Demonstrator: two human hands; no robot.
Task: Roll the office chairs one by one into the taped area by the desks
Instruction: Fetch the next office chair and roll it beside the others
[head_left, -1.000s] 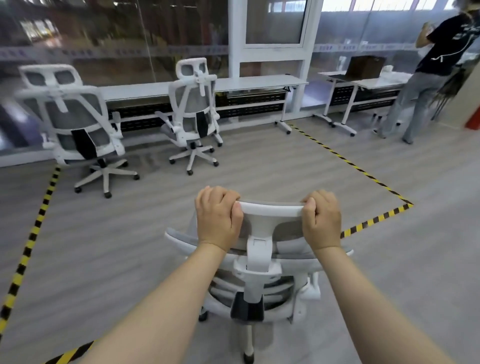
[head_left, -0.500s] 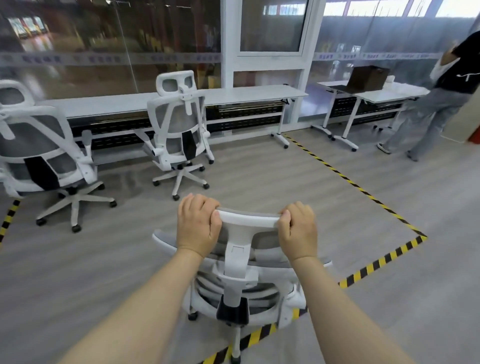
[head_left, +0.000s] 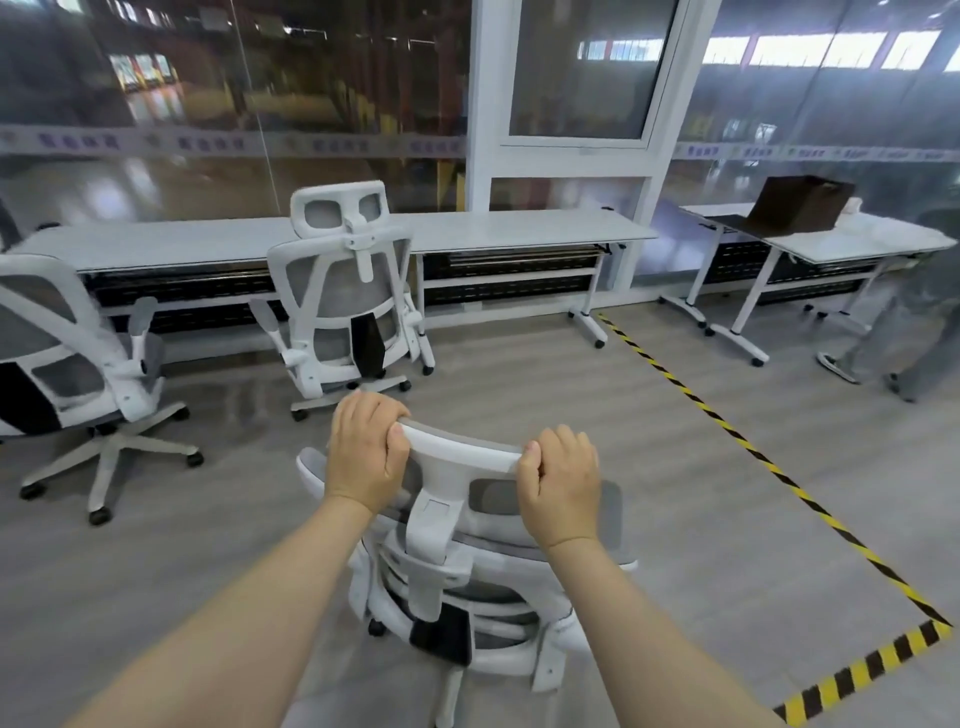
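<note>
Both hands (head_left: 368, 457) grip unlabelled chair headrest (head_left: 460, 449).

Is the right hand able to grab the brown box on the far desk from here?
Probably not. The right hand grips the headrest of the chair being pushed, and the brown box sits on the far desk, well beyond the striped tape line.

Grey floor (head_left: 649, 467), three chairs (head_left: 343, 291), striped tape (head_left: 727, 431), desks (head_left: 519, 234)

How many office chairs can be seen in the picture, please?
3. One chair is in front, held by both hands at its headrest. A second chair stands at the long desk. A third chair is at the left edge, partly cut off; more may be outside the view.
</note>
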